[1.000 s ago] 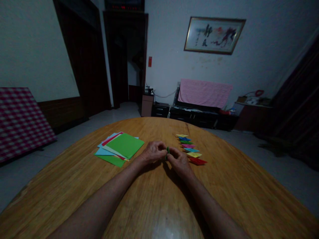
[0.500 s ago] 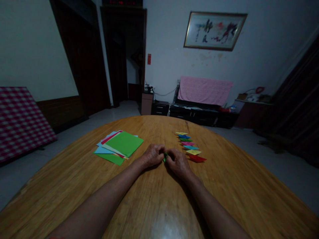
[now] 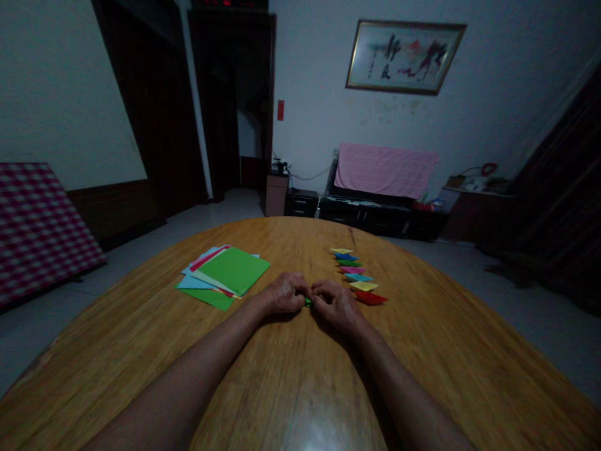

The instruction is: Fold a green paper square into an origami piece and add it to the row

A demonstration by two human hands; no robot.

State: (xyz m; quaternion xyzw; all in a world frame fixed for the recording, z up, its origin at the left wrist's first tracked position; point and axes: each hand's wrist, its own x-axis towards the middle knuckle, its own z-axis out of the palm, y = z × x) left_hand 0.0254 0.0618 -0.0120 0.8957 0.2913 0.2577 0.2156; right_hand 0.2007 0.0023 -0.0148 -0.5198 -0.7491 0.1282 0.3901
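Mid-frame, the left hand [image 3: 287, 293] and right hand [image 3: 337, 303] pinch small green paper [image 3: 308, 302]. Seven folded papers [image 3: 354, 270], centre right, look done; flat sheets [image 3: 235, 270], centre left, aren't folded.

Green marks the folded paper [image 3: 308, 302] and a top sheet [image 3: 236, 270]; red, a paper shape [image 3: 370, 298]; pink, a towel [image 3: 385, 170]; magenta-and-white checks, a cloth [image 3: 40, 232]; grained brown, the table [image 3: 272, 388].

Bare forearms [image 3: 206, 369] stretched forward, angled inward; left hand [image 3: 285, 294] and right hand [image 3: 337, 305] close together, fingers [image 3: 302, 286] curled
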